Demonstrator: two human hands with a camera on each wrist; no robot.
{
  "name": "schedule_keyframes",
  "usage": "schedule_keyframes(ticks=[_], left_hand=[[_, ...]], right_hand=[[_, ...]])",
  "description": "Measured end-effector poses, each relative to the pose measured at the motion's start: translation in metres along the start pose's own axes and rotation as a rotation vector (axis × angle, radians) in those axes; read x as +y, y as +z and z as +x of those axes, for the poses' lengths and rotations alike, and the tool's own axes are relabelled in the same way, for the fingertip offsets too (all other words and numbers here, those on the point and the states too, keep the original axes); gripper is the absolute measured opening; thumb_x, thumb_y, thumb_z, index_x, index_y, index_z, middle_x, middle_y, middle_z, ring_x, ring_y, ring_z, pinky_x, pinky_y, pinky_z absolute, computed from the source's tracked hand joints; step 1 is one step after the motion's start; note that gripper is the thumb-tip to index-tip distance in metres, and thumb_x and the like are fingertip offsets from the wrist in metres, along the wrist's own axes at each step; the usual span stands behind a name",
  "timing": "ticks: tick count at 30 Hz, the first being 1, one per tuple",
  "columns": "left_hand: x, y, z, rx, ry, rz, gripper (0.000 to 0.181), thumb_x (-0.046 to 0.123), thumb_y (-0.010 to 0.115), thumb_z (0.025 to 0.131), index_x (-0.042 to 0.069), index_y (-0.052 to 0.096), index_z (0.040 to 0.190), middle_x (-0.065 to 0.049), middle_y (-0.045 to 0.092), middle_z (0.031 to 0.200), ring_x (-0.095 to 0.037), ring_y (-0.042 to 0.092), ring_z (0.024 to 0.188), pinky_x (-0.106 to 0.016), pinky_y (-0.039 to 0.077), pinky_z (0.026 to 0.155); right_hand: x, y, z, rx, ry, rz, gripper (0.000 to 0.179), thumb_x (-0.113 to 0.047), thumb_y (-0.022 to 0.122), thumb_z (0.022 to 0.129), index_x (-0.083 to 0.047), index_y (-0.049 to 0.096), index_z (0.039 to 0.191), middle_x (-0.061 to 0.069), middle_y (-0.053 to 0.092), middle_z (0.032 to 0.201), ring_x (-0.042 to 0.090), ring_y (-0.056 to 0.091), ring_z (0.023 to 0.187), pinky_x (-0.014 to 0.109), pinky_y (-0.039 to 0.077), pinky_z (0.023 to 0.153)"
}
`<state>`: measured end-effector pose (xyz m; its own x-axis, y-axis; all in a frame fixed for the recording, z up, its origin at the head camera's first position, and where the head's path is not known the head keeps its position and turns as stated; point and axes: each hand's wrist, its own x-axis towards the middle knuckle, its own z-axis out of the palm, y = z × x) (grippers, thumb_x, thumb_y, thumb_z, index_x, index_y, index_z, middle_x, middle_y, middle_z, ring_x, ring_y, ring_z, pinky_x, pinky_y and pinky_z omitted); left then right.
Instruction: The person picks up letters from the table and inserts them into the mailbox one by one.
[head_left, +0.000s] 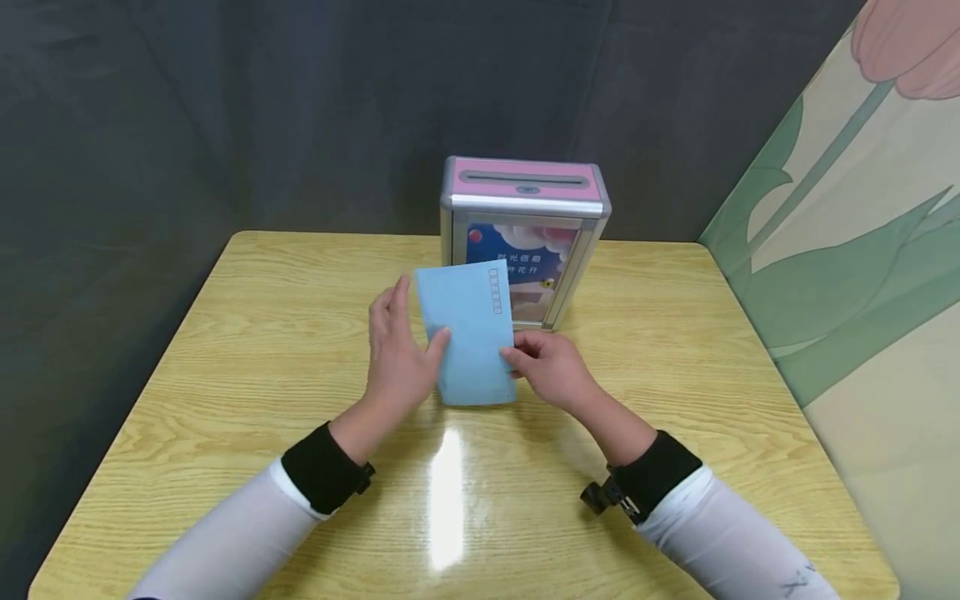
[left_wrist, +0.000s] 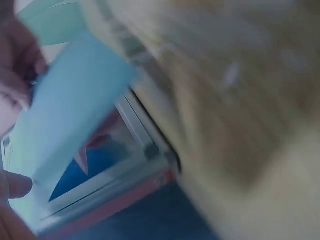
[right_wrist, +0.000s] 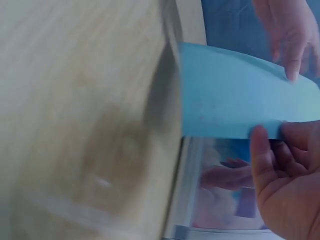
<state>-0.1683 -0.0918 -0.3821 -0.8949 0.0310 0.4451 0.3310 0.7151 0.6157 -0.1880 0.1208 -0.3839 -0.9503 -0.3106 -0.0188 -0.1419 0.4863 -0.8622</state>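
Note:
A light blue envelope stands roughly upright above the table, a column of small printed squares near its upper right. My right hand pinches its right edge low down, between thumb and curled fingers, as the right wrist view also shows. On the opposite edge, the thumb of my left hand lies against the paper while the other fingers extend upward beside it. Right behind stands a letter box with a pink top, metal frame and long slot. The envelope covers the lower left of its picture front.
The wooden table reaches out on both sides of the letter box. A dark curtain hangs along the back. At the right is a panel painted with a large tulip.

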Motion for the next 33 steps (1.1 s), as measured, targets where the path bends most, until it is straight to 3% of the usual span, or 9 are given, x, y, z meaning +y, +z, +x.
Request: schedule_keyframes(ticks=[3, 5, 8, 13, 17, 20, 23, 28, 33], left_hand=[[0.006, 0.001, -0.002, 0.135, 0.437, 0.408, 0.064, 0.022, 0.053, 0.082, 0.02, 0.021, 0.137, -0.009, 0.017, 0.138, -0.028, 0.019, 0.123, -0.046, 0.018, 0.096], [0.012, 0.002, -0.002, 0.151, 0.698, 0.591, 0.056, 0.015, 0.048, 0.082, 0.015, 0.029, 0.135, -0.009, 0.02, 0.139, -0.029, 0.017, 0.125, -0.049, 0.015, 0.097], [0.025, 0.002, -0.001, 0.076, 0.889, 0.745, 0.046, 0.012, 0.04, 0.086, 0.008, 0.035, 0.132, -0.009, 0.028, 0.137, -0.027, 0.018, 0.126, -0.047, 0.014, 0.099], [0.041, -0.005, 0.006, -0.054, 0.868, 0.823, 0.031, 0.013, 0.038, 0.09, 0.005, 0.05, 0.117, -0.01, 0.052, 0.114, -0.029, 0.037, 0.114, -0.045, 0.012, 0.1], [0.045, -0.011, 0.01, -0.086, 0.821, 0.821, 0.018, 0.014, 0.043, 0.089, 0.01, 0.058, 0.099, -0.004, 0.055, 0.092, -0.023, 0.048, 0.09, -0.04, 0.028, 0.093], [0.044, -0.017, 0.011, -0.111, 0.749, 0.782, 0.014, 0.014, 0.048, 0.087, 0.011, 0.058, 0.097, -0.003, 0.054, 0.091, -0.021, 0.049, 0.086, -0.037, 0.035, 0.083], [0.04, -0.023, 0.013, -0.105, 0.635, 0.663, 0.017, 0.009, 0.052, 0.082, 0.013, 0.057, 0.098, -0.002, 0.054, 0.093, -0.02, 0.051, 0.087, -0.036, 0.038, 0.078], [0.029, -0.026, 0.014, -0.064, 0.458, 0.415, 0.019, 0.007, 0.053, 0.083, 0.015, 0.057, 0.1, 0.001, 0.055, 0.09, -0.017, 0.053, 0.083, -0.033, 0.041, 0.072], [0.02, -0.022, 0.012, -0.036, 0.383, 0.302, 0.016, 0.017, 0.05, 0.088, 0.012, 0.059, 0.099, 0.001, 0.058, 0.089, -0.015, 0.055, 0.078, -0.032, 0.045, 0.069]], right_hand=[[-0.007, -0.004, 0.0, -0.003, -0.122, -0.264, 0.013, -0.027, 0.055, 0.085, -0.017, 0.062, 0.082, -0.003, 0.056, 0.065, 0.011, 0.05, 0.054, 0.029, 0.042, 0.049], [-0.013, -0.006, 0.001, 0.002, -0.242, -0.408, 0.012, -0.026, 0.055, 0.085, -0.018, 0.064, 0.083, -0.005, 0.054, 0.061, 0.009, 0.046, 0.051, 0.027, 0.039, 0.047], [-0.021, -0.008, 0.002, 0.017, -0.39, -0.529, 0.011, -0.022, 0.056, 0.085, -0.018, 0.065, 0.087, -0.007, 0.054, 0.061, 0.006, 0.045, 0.05, 0.025, 0.038, 0.048], [-0.027, -0.008, 0.002, 0.062, -0.494, -0.56, 0.009, -0.019, 0.057, 0.084, -0.018, 0.066, 0.086, -0.008, 0.058, 0.067, 0.003, 0.047, 0.054, 0.021, 0.04, 0.051], [-0.028, -0.009, 0.0, 0.068, -0.473, -0.55, 0.01, -0.022, 0.058, 0.083, -0.018, 0.067, 0.086, -0.009, 0.06, 0.073, 0.001, 0.048, 0.058, 0.019, 0.041, 0.052], [-0.028, -0.015, -0.003, 0.09, -0.374, -0.534, 0.011, -0.026, 0.058, 0.083, -0.02, 0.066, 0.087, -0.01, 0.059, 0.077, 0.002, 0.05, 0.06, 0.021, 0.042, 0.053], [-0.026, -0.025, -0.007, 0.147, -0.237, -0.471, 0.014, -0.033, 0.057, 0.082, -0.021, 0.064, 0.086, -0.009, 0.059, 0.078, 0.006, 0.053, 0.064, 0.024, 0.043, 0.054], [-0.021, -0.041, -0.011, 0.168, -0.019, -0.194, 0.027, -0.046, 0.058, 0.077, -0.023, 0.063, 0.089, -0.003, 0.06, 0.076, 0.015, 0.056, 0.072, 0.031, 0.044, 0.054], [-0.021, -0.045, -0.012, 0.182, 0.038, -0.013, 0.033, -0.05, 0.059, 0.074, -0.02, 0.064, 0.088, 0.001, 0.061, 0.076, 0.018, 0.054, 0.071, 0.034, 0.04, 0.053]])
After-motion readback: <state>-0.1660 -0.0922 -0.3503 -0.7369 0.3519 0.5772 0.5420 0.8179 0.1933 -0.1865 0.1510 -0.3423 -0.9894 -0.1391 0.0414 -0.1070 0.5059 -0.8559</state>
